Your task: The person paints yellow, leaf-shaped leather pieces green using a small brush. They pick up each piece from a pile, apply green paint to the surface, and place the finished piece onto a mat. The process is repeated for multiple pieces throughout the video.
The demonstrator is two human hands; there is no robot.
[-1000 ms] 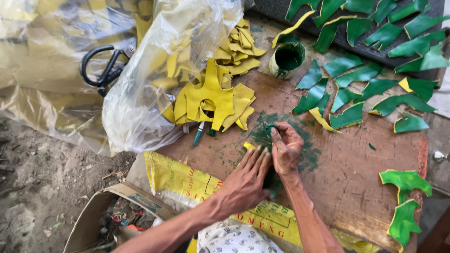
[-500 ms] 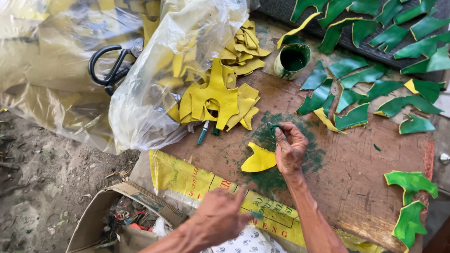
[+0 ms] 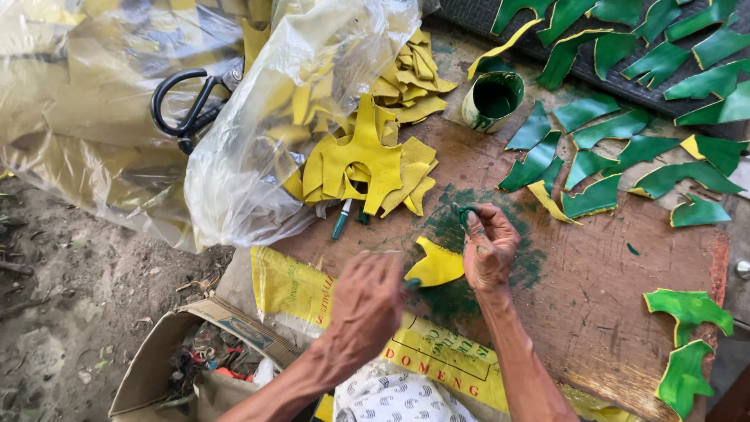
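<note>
Returned to the yellow cut-out (image 3: 436,266), left hand (image 3: 366,306) pinches its edge on the green-stained wooden board (image 3: 594,289); right hand (image 3: 488,248) closed around a green-tipped dauber (image 3: 466,214); cut-out unpainted; yellow pile (image 3: 367,160) pending beyond; green painted pieces (image 3: 617,148) finished, right of it.

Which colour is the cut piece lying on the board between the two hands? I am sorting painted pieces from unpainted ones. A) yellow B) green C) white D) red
A: the cut piece between the left hand and the right hand is plain yellow, lying on the green-stained patch of the wooden board, while the green pieces lie farther off.
</note>
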